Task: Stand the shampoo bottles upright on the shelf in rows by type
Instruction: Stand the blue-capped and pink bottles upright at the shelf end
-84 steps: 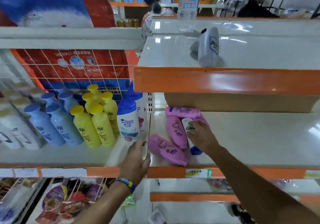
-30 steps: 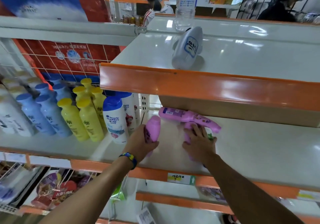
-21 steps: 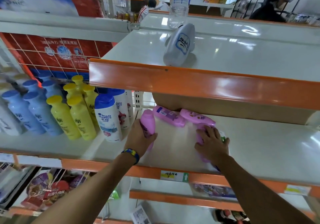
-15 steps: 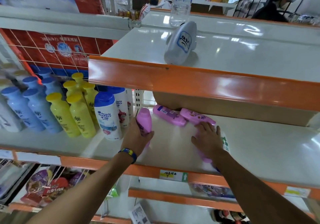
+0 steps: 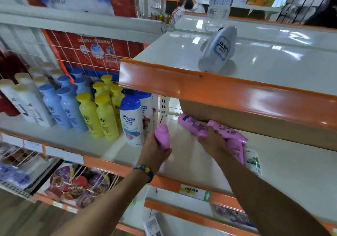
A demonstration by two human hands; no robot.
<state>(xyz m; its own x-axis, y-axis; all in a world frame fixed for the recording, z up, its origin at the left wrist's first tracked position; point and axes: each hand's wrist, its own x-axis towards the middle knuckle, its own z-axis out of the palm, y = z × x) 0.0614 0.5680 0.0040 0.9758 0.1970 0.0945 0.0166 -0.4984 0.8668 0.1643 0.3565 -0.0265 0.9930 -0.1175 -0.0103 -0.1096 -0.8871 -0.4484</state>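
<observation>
Shelf (image 5: 291,181) status, middle level. Left hand (image 5: 155,153) wraps the lower half of one upright pink bottle (image 5: 162,134), cap up, just right of the two blue-capped white bottles (image 5: 131,121). Its base is hidden behind the hand, so contact with the shelf is unclear.

Three flat pink bottles (image 5: 229,132) lie further right, bunched near the back. Right hand (image 5: 213,142) lies on them with fingers bent over. Can't tell whether it's gripping or just resting. One green-label white bottle (image 5: 252,160) lies flat, touching the nearest pink one on its right.

Left section, all upright in rows:
- five yellow bottles (image 5: 105,121)
- at least four blue bottles (image 5: 71,110)
- gold-capped white bottles (image 5: 31,104), too blurred to count

Top shelf (image 5: 273,68): one grey-white bottle (image 5: 217,51) on its side, one clear bottle (image 5: 218,8) standing behind it.
</observation>
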